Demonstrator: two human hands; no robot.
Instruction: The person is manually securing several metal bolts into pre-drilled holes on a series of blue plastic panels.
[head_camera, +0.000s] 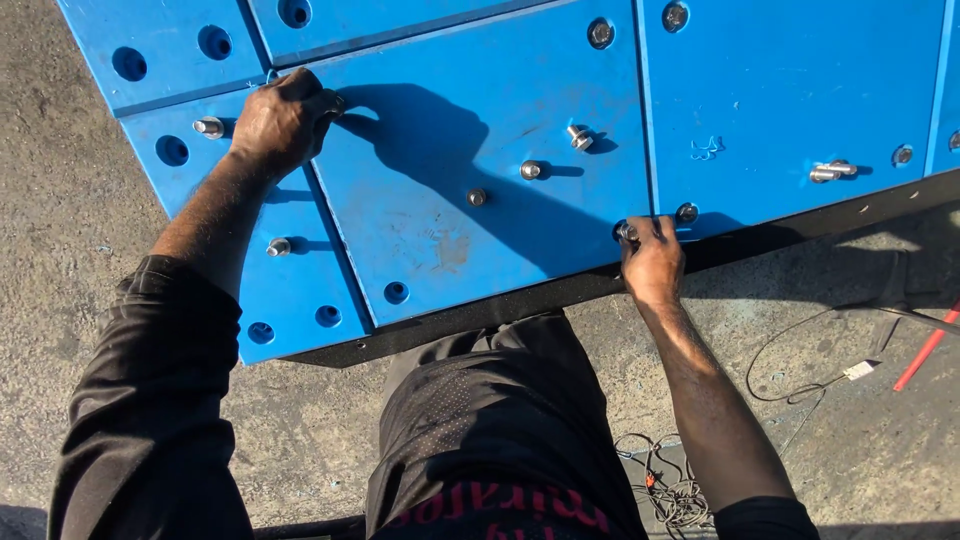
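Blue panels (480, 90), bolted edge to edge and dotted with round holes, lie in hard sunlight on rough concrete ground (60, 220), their near edge showing a dark underside. Thin wires (800, 385) trail across the concrete at right beside a red rod (925, 350). Loose bolts rest on the blue face: one bolt (832, 171) lies flat near the right, its long axis running left to right; another (579, 137) leans at a slant near the middle; two more sit close to the left arm. The right hand (652, 262) reaches to the near edge of the panels with its fingers closed around a bolt (628, 232) seated upright in a hole just beside a seam, its shaft hidden below. The left hand (283, 120) is stretched farther out, knuckles up and fingers curled shut at the junction where several panels meet; what it grips, if anything, cannot be told. Both forearms are bare below pushed-up black sleeves, and the person's dark shorts fill the lower centre.
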